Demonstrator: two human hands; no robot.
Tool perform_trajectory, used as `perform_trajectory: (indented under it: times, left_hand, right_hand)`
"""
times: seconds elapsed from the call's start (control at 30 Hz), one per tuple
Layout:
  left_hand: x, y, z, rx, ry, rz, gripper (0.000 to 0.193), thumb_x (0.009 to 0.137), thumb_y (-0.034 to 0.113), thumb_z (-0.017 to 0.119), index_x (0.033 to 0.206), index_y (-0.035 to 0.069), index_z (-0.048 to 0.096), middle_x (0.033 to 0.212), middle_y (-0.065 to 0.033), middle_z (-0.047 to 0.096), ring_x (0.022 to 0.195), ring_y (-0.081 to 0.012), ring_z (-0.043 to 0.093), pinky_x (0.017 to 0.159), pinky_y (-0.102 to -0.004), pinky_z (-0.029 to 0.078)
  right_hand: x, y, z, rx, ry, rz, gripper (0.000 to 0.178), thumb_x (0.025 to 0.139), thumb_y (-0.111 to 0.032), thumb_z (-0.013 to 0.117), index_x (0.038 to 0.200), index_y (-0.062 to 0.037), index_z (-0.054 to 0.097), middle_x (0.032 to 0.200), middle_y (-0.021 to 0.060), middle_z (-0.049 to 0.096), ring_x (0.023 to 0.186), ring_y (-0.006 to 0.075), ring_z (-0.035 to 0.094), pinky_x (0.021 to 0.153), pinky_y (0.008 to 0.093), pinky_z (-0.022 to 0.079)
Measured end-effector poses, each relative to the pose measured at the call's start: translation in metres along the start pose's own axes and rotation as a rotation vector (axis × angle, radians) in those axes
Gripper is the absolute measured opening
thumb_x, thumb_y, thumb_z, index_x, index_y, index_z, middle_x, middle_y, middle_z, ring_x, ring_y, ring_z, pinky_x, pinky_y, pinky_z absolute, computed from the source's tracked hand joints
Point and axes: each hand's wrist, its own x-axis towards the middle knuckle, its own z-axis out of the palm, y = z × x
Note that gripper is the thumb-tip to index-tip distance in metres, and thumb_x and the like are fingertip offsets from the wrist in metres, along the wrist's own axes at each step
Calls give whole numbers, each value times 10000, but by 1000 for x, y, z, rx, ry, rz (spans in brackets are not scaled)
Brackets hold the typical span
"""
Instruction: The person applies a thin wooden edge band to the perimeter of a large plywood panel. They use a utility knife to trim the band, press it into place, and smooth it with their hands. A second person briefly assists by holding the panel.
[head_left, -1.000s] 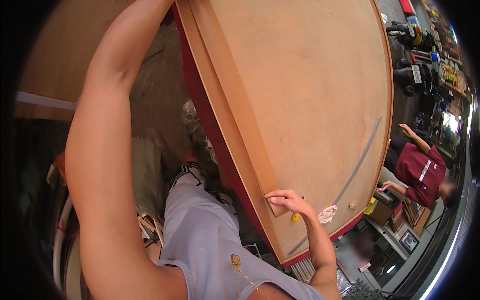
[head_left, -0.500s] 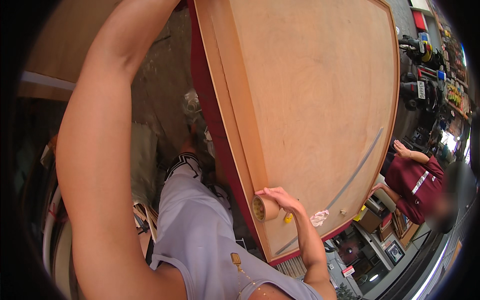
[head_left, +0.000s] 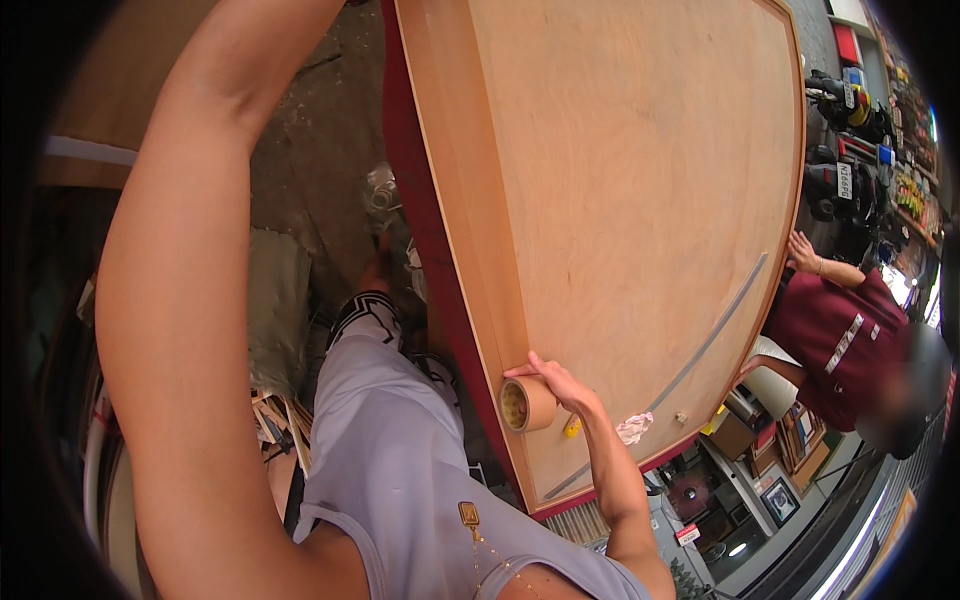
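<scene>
— Tape first: where is it? I see a roll of brown packing tape (head_left: 527, 404) just below the middle of the frame

— Yes, it sits right against the lower edge of the big wooden panel (head_left: 640, 200), held there by the right hand (head_left: 560, 385). The fingers are curled over the top of the roll, the thumb on the side facing the camera, so that hand is closed on the roll

— Which step would you call this?

— Judging from the pale strip running along the panel's left edge up toward the top of the frame, I'd say the edge is being taped and the roll is near the lower end of that run. The next move probably calls for keeping the roll pressed flat to the edge and steady near the corner at lower centre, so the strip doesn't wrinkle

— And the arms?

— The right forearm comes up from the lower edge, slightly bent at the wrist, reaching to the panel. The left arm (head_left: 190, 300) stretches long through the left of the frame toward the top, and its hand is cut off above the frame, so I can't tell whether it is open or gripping anything

— Anyone else around?

— A person in a dark red shirt (head_left: 840, 340) stands at the right edge, beyond the panel, with parked motorbikes (head_left: 850, 130) in the upper right
</scene>
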Motion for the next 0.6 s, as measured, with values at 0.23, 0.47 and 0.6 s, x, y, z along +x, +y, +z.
perform_trajectory:
  times: [0.23, 0.47, 0.6]
  left_hand:
    - [14, 17, 7, -20, 108, -31, 926, 902, 667, 371, 1471, -54, 247, 1543, -245, 206, 1451, -383, 127, 1181, -453, 67]
    - [3, 21, 10, -93, 282, -74, 943, 899, 663, 385, 1477, -64, 222, 1557, -247, 173, 1463, -382, 93, 1188, -449, 39]
    - [10, 35, 15, -106, 340, -81, 953, 897, 661, 393, 1480, -70, 208, 1565, -247, 154, 1469, -381, 73, 1192, -447, 23]
  right_hand:
    - [9, 5, -13, 78, 16, 20, 751, 980, -641, 350, 1147, 6, 693, 1067, 118, 698, 950, 165, 651, 852, 291, 524]
    - [19, 25, 2, 73, 19, -44, 758, 977, -645, 353, 1145, 12, 693, 1102, 137, 691, 967, 171, 646, 893, 304, 510]
    - [17, 28, -5, 72, -2, -68, 775, 973, -658, 340, 1145, 9, 695, 1116, 134, 687, 984, 175, 638, 901, 305, 506]
